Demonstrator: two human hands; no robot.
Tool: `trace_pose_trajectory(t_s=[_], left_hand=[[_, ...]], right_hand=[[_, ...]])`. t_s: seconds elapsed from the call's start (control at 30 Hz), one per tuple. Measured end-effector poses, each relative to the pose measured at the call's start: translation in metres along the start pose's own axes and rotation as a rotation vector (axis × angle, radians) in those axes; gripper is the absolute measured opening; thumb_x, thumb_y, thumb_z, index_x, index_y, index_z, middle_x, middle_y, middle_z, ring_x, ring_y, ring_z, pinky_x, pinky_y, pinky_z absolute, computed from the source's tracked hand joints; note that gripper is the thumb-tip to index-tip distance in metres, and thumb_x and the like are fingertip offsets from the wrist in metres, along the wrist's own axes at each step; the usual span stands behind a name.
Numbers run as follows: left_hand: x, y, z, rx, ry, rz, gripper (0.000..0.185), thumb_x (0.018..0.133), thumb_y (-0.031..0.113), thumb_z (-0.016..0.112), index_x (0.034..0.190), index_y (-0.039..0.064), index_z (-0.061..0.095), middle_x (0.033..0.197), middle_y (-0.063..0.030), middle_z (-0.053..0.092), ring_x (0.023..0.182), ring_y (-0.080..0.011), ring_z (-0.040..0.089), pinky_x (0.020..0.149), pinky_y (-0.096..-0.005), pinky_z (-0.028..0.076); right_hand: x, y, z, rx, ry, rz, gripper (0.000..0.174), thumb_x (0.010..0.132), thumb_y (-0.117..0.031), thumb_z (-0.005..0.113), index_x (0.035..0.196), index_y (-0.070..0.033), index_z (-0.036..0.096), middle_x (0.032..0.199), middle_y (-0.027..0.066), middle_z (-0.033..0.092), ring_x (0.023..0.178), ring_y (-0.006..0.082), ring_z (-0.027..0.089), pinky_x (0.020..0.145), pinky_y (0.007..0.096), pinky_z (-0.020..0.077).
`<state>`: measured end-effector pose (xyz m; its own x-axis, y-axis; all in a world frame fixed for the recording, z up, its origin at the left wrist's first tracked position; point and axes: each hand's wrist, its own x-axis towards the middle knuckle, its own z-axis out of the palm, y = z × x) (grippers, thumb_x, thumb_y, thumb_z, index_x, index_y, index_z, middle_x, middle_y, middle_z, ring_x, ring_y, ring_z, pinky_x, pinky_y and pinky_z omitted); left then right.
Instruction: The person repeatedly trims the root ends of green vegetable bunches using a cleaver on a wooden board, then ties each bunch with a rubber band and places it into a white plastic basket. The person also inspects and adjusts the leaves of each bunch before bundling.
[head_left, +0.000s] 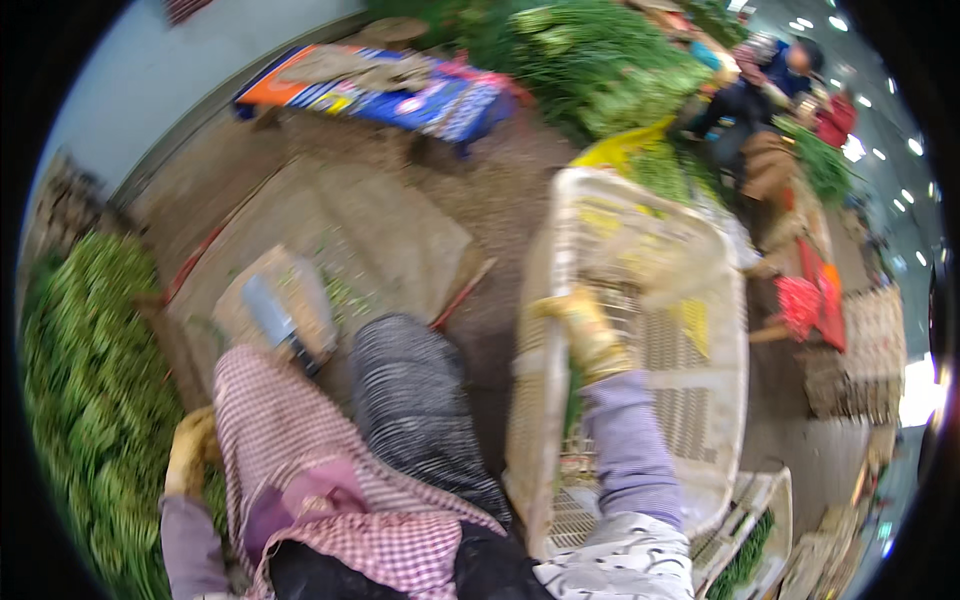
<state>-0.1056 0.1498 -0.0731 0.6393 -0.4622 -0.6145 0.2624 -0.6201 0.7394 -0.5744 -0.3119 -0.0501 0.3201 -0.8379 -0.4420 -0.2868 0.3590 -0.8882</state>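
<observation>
My right hand (589, 334), in a yellowish work glove, grips the near side rim of a large white slotted plastic crate (652, 375), which stands to the right of my knees. My left hand (191, 450), gloved as well, is down beside my left thigh, next to a big heap of leafy greens (97, 375); its fingers are partly hidden, and whether it holds anything does not show. A cleaver (268, 309) with a black handle lies on a round chopping board (307, 281) in front of my knees. Green scraps are scattered beside the board.
A tan sheet (375, 217) covers the floor ahead. Behind it stands a low bench with a blue and orange cloth (450, 97). Bundled greens (600, 75) are piled farther back. Co-workers (780, 82) sit at upper right. Another crate (780, 525) holds greens at lower right.
</observation>
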Motion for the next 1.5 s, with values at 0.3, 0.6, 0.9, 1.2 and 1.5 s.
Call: trace_pose_trajectory(t_s=[0.3, 0.6, 0.9, 1.2, 1.5], left_hand=[[0.06, -0.034, 0.022, -0.145, 0.091, -0.015, 0.024, 0.098, 0.016, 0.064, 0.111, -0.003, 0.071, 0.083, -0.0044, 0.071, 0.057, -0.0123, 0.056, 0.051, -0.0286, 0.043], [0.057, -0.042, 0.011, -0.177, 0.032, 0.043, 0.02, 0.098, 0.011, 0.061, 0.11, -0.001, 0.072, 0.075, 0.0008, 0.066, 0.052, -0.008, 0.05, 0.047, -0.0256, 0.04], [-0.035, 0.009, 0.038, 0.021, 0.098, 0.075, 0.044, 0.096, 0.025, 0.068, 0.133, 0.0, 0.067, 0.11, -0.0066, 0.072, 0.087, -0.0136, 0.064, 0.073, -0.0293, 0.051], [-0.08, -0.034, 0.029, 0.24, 0.039, 0.281, 0.053, 0.102, 0.04, 0.061, 0.144, 0.008, 0.06, 0.135, -0.0159, 0.068, 0.127, -0.028, 0.062, 0.11, -0.0371, 0.046], [-0.177, -0.014, -0.014, -0.043, 0.344, 0.631, 0.041, 0.102, 0.029, 0.064, 0.139, 0.009, 0.065, 0.137, -0.012, 0.068, 0.125, -0.0258, 0.065, 0.108, -0.034, 0.05]], right_hand=[[0.036, 0.005, 0.081, -0.367, -0.014, 0.017, 0.042, 0.059, -0.011, 0.084, 0.095, 0.007, 0.072, 0.086, 0.0205, 0.074, 0.081, 0.032, 0.073, 0.072, 0.0406, 0.057], [0.029, 0.006, 0.072, -0.379, -0.112, -0.092, 0.052, 0.073, -0.026, 0.082, 0.112, 0.006, 0.069, 0.1, 0.0212, 0.074, 0.093, 0.0316, 0.069, 0.085, 0.0396, 0.0536], [-0.013, -0.06, 0.119, -0.281, 0.132, -1.004, 0.047, 0.095, -0.012, 0.072, 0.139, 0.001, 0.06, 0.134, 0.0211, 0.066, 0.127, 0.034, 0.062, 0.111, 0.0413, 0.046], [-0.09, -0.063, 0.261, -0.289, -0.521, -0.736, 0.033, 0.099, 0.0, 0.063, 0.132, 0.006, 0.065, 0.13, 0.0147, 0.069, 0.118, 0.021, 0.065, 0.105, 0.0322, 0.0493], [-0.001, 0.025, 0.259, -0.244, -0.506, -0.396, 0.028, 0.101, -0.005, 0.064, 0.126, 0.005, 0.068, 0.11, 0.0091, 0.074, 0.095, 0.0134, 0.066, 0.083, 0.0258, 0.0534]])
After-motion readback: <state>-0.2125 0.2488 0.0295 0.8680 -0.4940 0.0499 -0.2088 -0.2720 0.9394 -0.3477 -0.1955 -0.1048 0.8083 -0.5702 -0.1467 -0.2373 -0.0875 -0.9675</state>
